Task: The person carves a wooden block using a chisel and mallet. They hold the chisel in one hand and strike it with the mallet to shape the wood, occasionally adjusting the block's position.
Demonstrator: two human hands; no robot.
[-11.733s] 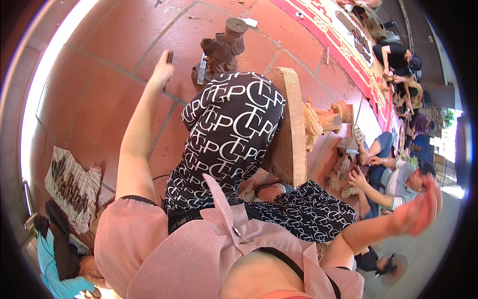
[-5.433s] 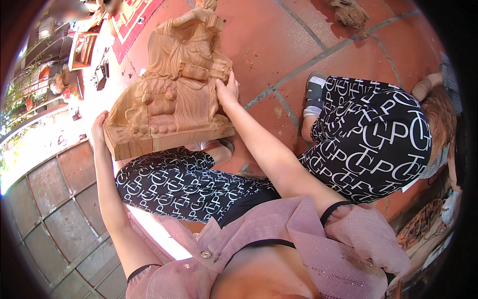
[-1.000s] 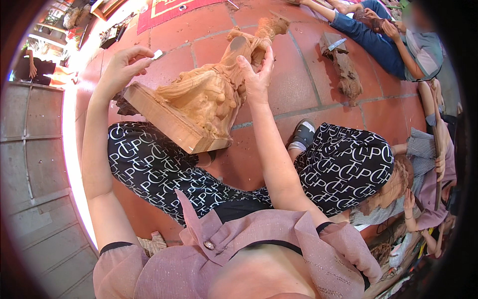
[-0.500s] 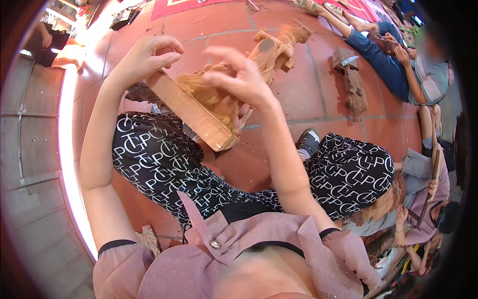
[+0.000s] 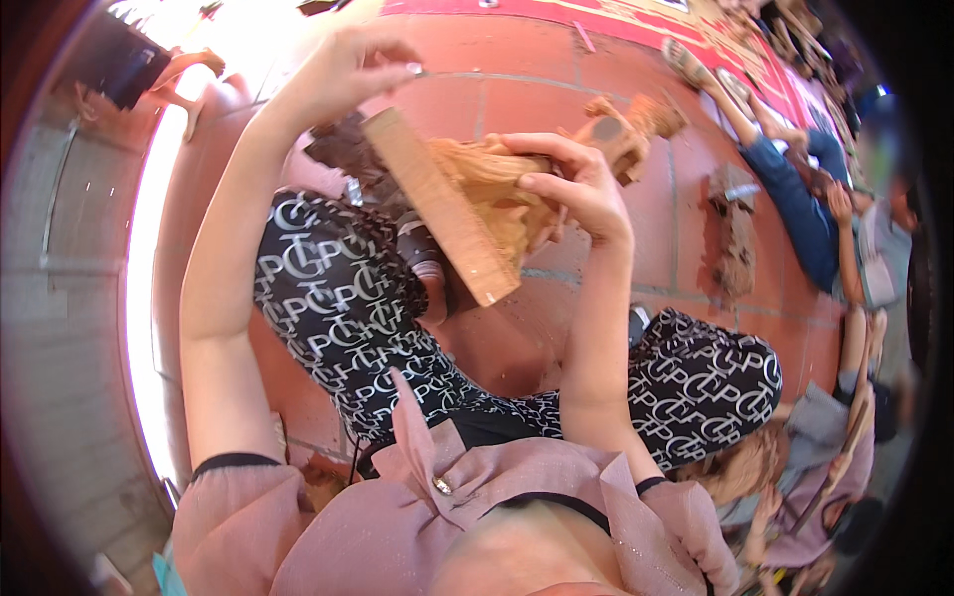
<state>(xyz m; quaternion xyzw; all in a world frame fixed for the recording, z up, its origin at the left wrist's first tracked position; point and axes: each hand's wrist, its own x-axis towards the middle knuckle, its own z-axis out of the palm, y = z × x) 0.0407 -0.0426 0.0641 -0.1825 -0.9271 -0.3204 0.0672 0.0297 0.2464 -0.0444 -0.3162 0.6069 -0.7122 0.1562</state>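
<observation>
A carved wooden figure point(image 5: 512, 209) lies slanted in front of me, its flat, pale base point(image 5: 447, 214) facing left and its far end pointing up to the right. My right hand point(image 5: 581, 189) grips the folds of the carving between thumb and fingers. Beyond the base's upper end, my left hand point(image 5: 363, 72) is raised clear of the wood. Its fingers are bent together and slightly blurred, with a tiny pale bit at the tips that I cannot make out.
Red tiles point(image 5: 537, 104) cover the floor. A dark, rough wood piece point(image 5: 348, 149) lies behind the base. Farther right stands another rough wood block point(image 5: 735, 233), near a seated person in blue trousers point(image 5: 795, 204). More people sit at the lower right. A red mat point(image 5: 636, 30) stretches along the back.
The right hand, blurred above the carving before, now rests on it and grips it. My left hand has lifted off the base's end, up and right. The view has shifted.
</observation>
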